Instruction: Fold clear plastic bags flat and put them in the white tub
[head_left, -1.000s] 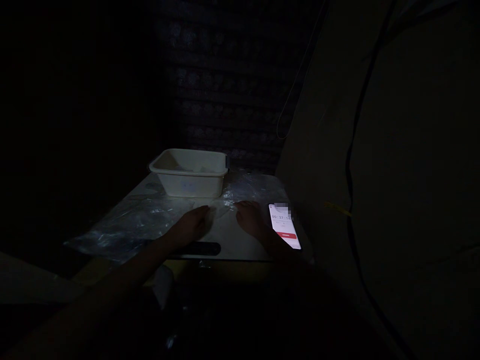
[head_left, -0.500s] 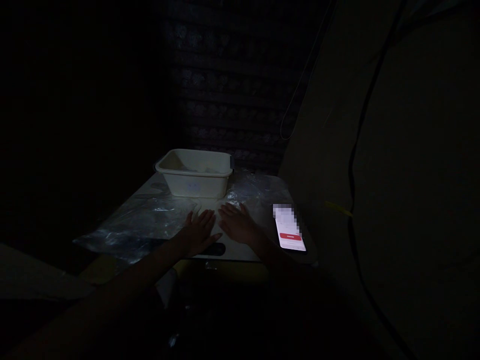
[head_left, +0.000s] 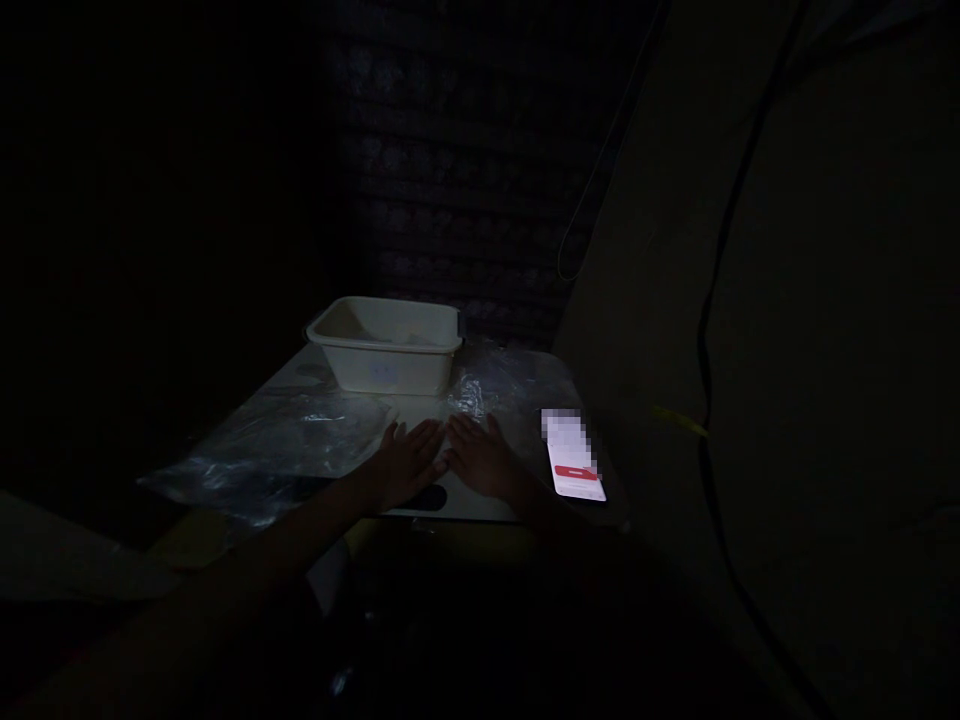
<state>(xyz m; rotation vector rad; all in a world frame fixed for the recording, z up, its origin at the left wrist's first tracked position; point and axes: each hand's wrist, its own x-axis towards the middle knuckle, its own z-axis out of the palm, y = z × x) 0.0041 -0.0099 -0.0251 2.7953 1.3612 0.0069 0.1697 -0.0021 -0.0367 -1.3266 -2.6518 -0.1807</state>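
My left hand [head_left: 409,463] is open, palm down over the white table [head_left: 487,503], thumb stretched toward the other hand. Close beside it my right hand [head_left: 480,455] is open too, fingers pointing forward; the two hands nearly touch or touch, I cannot tell which. Neither holds anything. Beyond them stands a white plastic basin [head_left: 390,368] with dark handles; its contents are too dim to name. Clear plastic bags [head_left: 300,430] lie to the left of my left hand, and another clear plastic sheet [head_left: 480,390] lies behind my right hand.
To the right of my hands a lit phone [head_left: 574,460] lies on the table. A dark slot [head_left: 431,498] cuts the table's near edge. A pale wall or cloth with a black cable [head_left: 703,340] rises on the right. The surroundings are very dark.
My hands have drawn closer together, the left shifting right. The basin and phone sit slightly further left in view, as the camera has turned a little.
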